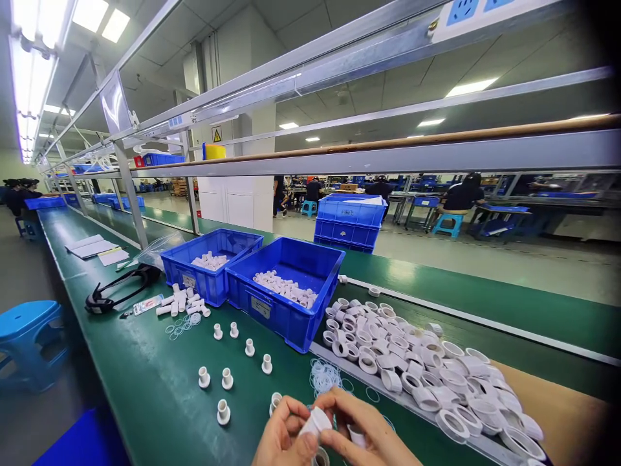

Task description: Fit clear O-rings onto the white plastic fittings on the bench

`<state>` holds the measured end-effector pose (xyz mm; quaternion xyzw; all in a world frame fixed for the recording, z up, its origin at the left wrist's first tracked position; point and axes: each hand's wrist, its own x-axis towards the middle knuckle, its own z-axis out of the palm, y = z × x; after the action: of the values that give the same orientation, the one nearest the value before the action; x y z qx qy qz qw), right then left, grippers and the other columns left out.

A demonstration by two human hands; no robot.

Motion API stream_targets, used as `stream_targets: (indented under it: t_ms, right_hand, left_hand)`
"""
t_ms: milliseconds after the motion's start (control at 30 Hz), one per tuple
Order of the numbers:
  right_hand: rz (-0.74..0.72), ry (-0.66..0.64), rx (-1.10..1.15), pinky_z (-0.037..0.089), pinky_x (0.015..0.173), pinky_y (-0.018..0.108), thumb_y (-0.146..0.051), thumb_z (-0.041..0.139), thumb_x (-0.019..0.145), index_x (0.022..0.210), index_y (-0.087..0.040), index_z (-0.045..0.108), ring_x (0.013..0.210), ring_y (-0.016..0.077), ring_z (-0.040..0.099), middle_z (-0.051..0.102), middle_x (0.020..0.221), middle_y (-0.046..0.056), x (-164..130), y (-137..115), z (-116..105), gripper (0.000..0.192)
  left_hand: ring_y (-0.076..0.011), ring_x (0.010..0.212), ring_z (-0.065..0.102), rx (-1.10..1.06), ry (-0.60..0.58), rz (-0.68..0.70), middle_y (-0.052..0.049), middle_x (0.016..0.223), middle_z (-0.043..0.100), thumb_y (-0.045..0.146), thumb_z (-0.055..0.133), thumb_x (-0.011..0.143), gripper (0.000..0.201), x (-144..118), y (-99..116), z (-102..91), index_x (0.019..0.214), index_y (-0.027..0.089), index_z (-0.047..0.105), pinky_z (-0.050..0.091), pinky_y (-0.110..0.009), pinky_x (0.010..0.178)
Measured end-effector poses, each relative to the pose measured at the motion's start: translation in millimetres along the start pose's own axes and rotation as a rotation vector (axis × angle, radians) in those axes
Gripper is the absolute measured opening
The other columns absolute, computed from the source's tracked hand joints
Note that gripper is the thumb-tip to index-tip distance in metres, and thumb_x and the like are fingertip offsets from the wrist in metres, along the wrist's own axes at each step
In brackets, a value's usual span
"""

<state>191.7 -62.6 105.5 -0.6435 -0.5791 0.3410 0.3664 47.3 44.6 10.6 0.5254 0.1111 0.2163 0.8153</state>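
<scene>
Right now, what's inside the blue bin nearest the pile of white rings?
The blue bin holds a shallow heap of small white plastic pieces on its bare floor; its near wall hides the front of the floor.

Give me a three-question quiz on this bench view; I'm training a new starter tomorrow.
1. True or false: both hands grip one small white part.
2. What lies heaped right of the near blue bin? A) white ring fittings B) black screws C) yellow caps
3. What colour is the bench top?

Key: 1 true. 2 A, the ring fittings. 3 green.
</scene>
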Motion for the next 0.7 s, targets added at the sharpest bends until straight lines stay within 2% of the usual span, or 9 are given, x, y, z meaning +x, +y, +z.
stream_targets:
  t_ms: [100,200,300,433,533,600,700]
  right_hand:
    - [-0.018,0.039,0.031,0.037,0.071,0.026,-0.053,0.053,0.091,0.097,-0.027,0.061,0.079,0.0165,0.049,0.06,0.095,0.0,2,4,-1,0.028]
    - [-0.038,0.049,0.068,0.039,0.071,0.026,-0.053,0.054,0.09,0.094,-0.025,0.061,0.078,0.0164,0.051,0.06,0.093,0.001,4,6,0,0.029]
    - [-0.065,0.041,0.123,0.042,0.069,0.027,-0.055,0.056,0.088,0.091,-0.023,0.062,0.075,0.0164,0.054,0.06,0.089,0.002,5,7,1,0.033]
    - [-0.083,0.041,0.178,0.044,0.068,0.027,-0.054,0.057,0.087,0.091,-0.021,0.064,0.075,0.0167,0.054,0.062,0.087,0.003,2,7,-1,0.034]
    - [-0.081,0.064,0.208,0.045,0.07,0.027,-0.054,0.056,0.088,0.092,-0.022,0.066,0.078,0.0169,0.054,0.061,0.087,0.003,0,8,-3,0.033]
    - [-0.083,0.051,0.206,0.045,0.071,0.027,-0.054,0.056,0.088,0.09,-0.023,0.066,0.078,0.0168,0.055,0.061,0.085,0.002,0,9,-4,0.033]
    - [-0.069,0.01,0.174,0.045,0.072,0.026,-0.056,0.053,0.09,0.088,-0.023,0.066,0.077,0.0163,0.055,0.061,0.084,0.002,0,10,-5,0.035]
  left_hand:
    - [0.0011,0.04,0.039,-0.04,0.013,0.032,-0.001,0.084,0.061,0.062,0.076,0.069,0.06,1,-8,-0.2,0.096,0.018,0.047,0.022,-0.016,0.04]
    - [0.0008,0.037,0.037,-0.091,-0.007,0.035,0.001,0.074,0.059,0.06,0.076,0.071,0.056,6,-22,-5.1,0.094,0.017,0.049,0.02,-0.015,0.037]
    - [0.0009,0.032,0.03,-0.18,-0.077,0.023,0.004,0.063,0.055,0.063,0.075,0.069,0.056,9,-32,-7.2,0.088,0.017,0.049,0.014,-0.015,0.033]
    - [0.0013,0.032,0.03,-0.359,-0.129,-0.043,-0.001,0.071,0.061,0.057,0.073,0.075,0.048,4,-23,3.0,0.087,0.015,0.055,0.011,-0.017,0.032]
    - [-0.0004,0.032,0.026,-0.425,-0.178,-0.086,0.001,0.057,0.052,0.059,0.067,0.079,0.05,-3,-12,12.4,0.086,0.01,0.063,0.011,-0.019,0.034]
    - [-0.0016,0.035,0.027,-0.468,-0.178,-0.127,0.002,0.056,0.05,0.06,0.067,0.079,0.052,-8,-8,15.4,0.089,0.008,0.066,0.014,-0.019,0.037]
    - [-0.0035,0.042,0.035,-0.493,-0.138,-0.193,-0.003,0.068,0.057,0.063,0.07,0.073,0.058,-15,-5,17.2,0.094,0.009,0.067,0.021,-0.019,0.043]
